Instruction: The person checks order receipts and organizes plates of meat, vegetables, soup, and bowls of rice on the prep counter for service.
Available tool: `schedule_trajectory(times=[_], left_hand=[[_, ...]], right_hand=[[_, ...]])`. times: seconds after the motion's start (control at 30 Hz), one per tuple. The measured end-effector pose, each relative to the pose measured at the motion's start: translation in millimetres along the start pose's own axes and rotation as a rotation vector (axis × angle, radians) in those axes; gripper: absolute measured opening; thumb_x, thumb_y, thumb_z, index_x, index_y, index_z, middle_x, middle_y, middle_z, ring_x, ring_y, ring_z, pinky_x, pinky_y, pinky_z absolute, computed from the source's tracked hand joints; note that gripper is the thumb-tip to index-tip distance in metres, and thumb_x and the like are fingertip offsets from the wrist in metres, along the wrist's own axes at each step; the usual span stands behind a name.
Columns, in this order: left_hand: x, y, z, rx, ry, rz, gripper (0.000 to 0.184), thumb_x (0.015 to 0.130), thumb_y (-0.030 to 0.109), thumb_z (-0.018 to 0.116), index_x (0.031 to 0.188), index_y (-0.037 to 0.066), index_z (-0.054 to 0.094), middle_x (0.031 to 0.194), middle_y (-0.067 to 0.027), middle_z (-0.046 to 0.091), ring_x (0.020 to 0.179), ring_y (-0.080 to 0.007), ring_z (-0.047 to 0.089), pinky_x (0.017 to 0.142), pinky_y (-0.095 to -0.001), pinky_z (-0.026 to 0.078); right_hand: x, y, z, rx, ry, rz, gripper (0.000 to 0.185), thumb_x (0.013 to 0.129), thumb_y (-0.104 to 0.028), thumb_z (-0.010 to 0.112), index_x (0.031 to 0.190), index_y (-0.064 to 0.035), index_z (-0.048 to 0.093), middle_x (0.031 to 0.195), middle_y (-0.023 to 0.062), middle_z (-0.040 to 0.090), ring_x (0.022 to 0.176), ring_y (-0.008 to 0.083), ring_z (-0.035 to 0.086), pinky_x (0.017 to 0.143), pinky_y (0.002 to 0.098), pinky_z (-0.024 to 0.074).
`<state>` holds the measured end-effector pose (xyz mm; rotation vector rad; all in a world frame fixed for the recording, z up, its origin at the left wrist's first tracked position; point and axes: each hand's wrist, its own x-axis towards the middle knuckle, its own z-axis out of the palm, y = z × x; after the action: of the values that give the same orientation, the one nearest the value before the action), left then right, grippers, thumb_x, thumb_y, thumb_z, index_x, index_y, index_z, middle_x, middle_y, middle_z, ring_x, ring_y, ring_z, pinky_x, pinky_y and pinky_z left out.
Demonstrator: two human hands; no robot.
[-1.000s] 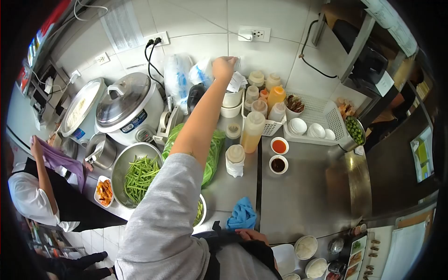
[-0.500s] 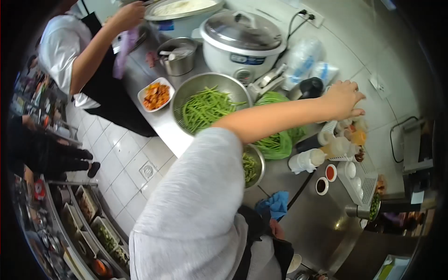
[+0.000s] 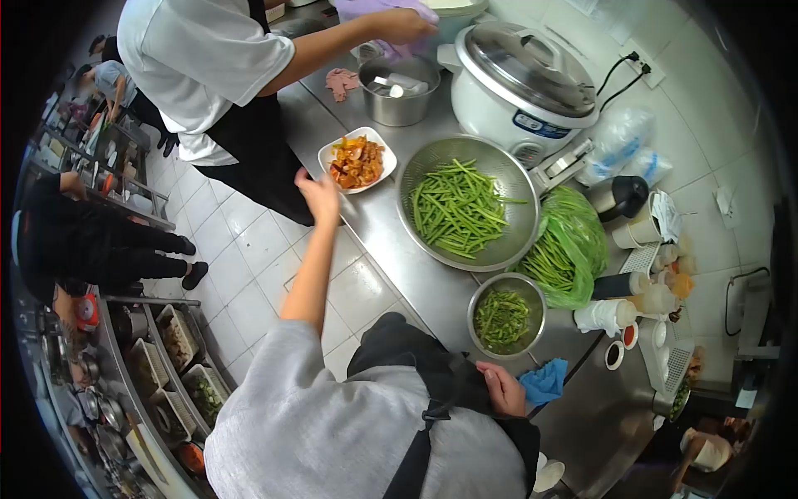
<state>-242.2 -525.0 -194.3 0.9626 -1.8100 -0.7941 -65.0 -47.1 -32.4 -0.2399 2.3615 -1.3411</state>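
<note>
Left hand (image 3: 319,198) has its fingers loosely parted; the partly seen right hand's (image 3: 503,391) grip cannot be told. Largest, a colander (image 3: 519,173) of green beans (image 3: 461,204) stands well apart from both. Smaller, the white plate (image 3: 388,163) of food (image 3: 357,162) sits by the left fingertips, contact unclear. Smallest, a blue cloth (image 3: 544,382) lies beside the right hand.

left hand (image 3: 319,198) beside white dish (image 3: 389,161), right hand (image 3: 504,389) near blue cloth (image 3: 544,382)
</note>
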Motion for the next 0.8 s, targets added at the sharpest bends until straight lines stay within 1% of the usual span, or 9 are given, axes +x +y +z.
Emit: schedule_trajectory(times=[0.07, 0.13, 0.27, 0.3, 0.33, 0.47, 0.6, 0.67, 0.8], left_hand=[[-36.5, 22.9, -4.5, -0.248, -0.434, -0.64, 0.06, 0.088, 0.025, 0.048, 0.132, -0.004, 0.02, 0.094, -0.0218, 0.056, 0.064, -0.0268, 0.061, 0.056, -0.0364, 0.053], [-53.8, 53.4, -9.8, -0.553, -0.442, -0.828, 0.059, 0.092, 0.025, 0.044, 0.131, 0.001, 0.008, 0.081, -0.0184, 0.057, 0.056, -0.0247, 0.06, 0.049, -0.0365, 0.054], [-48.7, 24.5, 14.6, -0.649, -0.461, -0.716, 0.028, 0.095, 0.022, 0.036, 0.111, 0.0, 0.032, 0.079, -0.0176, 0.059, 0.057, -0.0265, 0.061, 0.052, -0.0391, 0.056], [-44.9, 4.8, 21.8, -0.589, -0.474, -0.725, 0.04, 0.092, 0.017, 0.034, 0.126, -0.002, 0.024, 0.074, -0.0175, 0.058, 0.051, -0.0234, 0.059, 0.046, -0.0358, 0.054], [-39.7, 5.5, 12.6, -0.569, -0.479, -0.652, 0.039, 0.097, 0.03, 0.035, 0.084, -0.003, 0.049, 0.065, -0.0153, 0.058, 0.048, -0.0234, 0.058, 0.047, -0.037, 0.055], [-10.8, 28.0, -38.3, -0.488, -0.589, -0.545, 0.065, 0.09, 0.058, 0.039, 0.101, -0.004, 0.052, 0.069, -0.0158, 0.059, 0.049, -0.0247, 0.059, 0.044, -0.0353, 0.053], [39.2, 32.9, -81.0, -0.265, -0.67, -0.423, 0.054, 0.09, 0.046, 0.047, 0.122, 0.001, 0.045, 0.083, -0.015, 0.061, 0.059, -0.0218, 0.062, 0.049, -0.0316, 0.054], [42.1, 54.9, -112.8, -0.409, -0.786, -0.078, 0.047, 0.092, 0.041, 0.048, 0.119, 0.003, 0.049, 0.073, -0.0108, 0.059, 0.055, -0.0167, 0.058, 0.048, -0.0267, 0.052], [21.4, 119.0, -122.0, -0.539, -1.17, -0.148, 0.045, 0.092, 0.034, 0.045, 0.122, 0.001, 0.045, 0.072, -0.0121, 0.058, 0.052, -0.0187, 0.056, 0.049, -0.0283, 0.05]], right_hand=[[13.0, -21.0, 15.6, -0.014, -0.023, 0.009, 0.022, 0.092, -0.019, 0.052, 0.107, -0.0066, 0.064, 0.091, 0.0108, 0.067, 0.086, 0.0196, 0.064, 0.075, 0.0277, 0.0471], [23.0, -44.2, 28.5, -0.018, -0.057, 0.07, 0.022, 0.092, -0.02, 0.053, 0.106, -0.0075, 0.064, 0.092, 0.0104, 0.067, 0.086, 0.0214, 0.064, 0.075, 0.0286, 0.0471], [31.7, -51.9, 52.1, -0.013, -0.024, 0.069, 0.022, 0.091, -0.021, 0.053, 0.106, -0.0094, 0.064, 0.091, 0.0108, 0.067, 0.085, 0.0221, 0.064, 0.075, 0.0299, 0.0472], [31.9, -54.2, 58.7, 0.01, -0.003, 0.079, 0.022, 0.091, -0.021, 0.054, 0.107, -0.0098, 0.064, 0.091, 0.0109, 0.067, 0.085, 0.023, 0.064, 0.075, 0.0304, 0.0474], [31.6, -55.9, 65.2, 0.038, 0.036, 0.093, 0.022, 0.09, -0.021, 0.054, 0.107, -0.0102, 0.064, 0.091, 0.011, 0.067, 0.085, 0.0238, 0.064, 0.075, 0.0309, 0.0476], [26.9, -54.8, 81.8, 0.005, 0.211, -0.05, 0.021, 0.089, -0.022, 0.055, 0.101, -0.0081, 0.065, 0.089, 0.0121, 0.066, 0.084, 0.0282, 0.063, 0.076, 0.036, 0.0486], [15.4, -27.6, 94.3, -0.042, 0.379, -0.103, 0.018, 0.088, -0.02, 0.054, 0.094, -0.0065, 0.064, 0.087, 0.0132, 0.066, 0.082, 0.0303, 0.062, 0.076, 0.04, 0.0488], [1.8, -33.0, 80.6, 0.012, 0.345, -0.012, 0.021, 0.089, -0.022, 0.054, 0.099, -0.0057, 0.064, 0.089, 0.0121, 0.066, 0.083, 0.0278, 0.064, 0.076, 0.0351, 0.05], [-36.6, -21.2, 45.0, 0.044, 0.571, 0.09, 0.021, 0.089, -0.021, 0.055, 0.101, -0.0073, 0.065, 0.083, 0.011, 0.066, 0.074, 0.0236, 0.063, 0.07, 0.0314, 0.0491]])
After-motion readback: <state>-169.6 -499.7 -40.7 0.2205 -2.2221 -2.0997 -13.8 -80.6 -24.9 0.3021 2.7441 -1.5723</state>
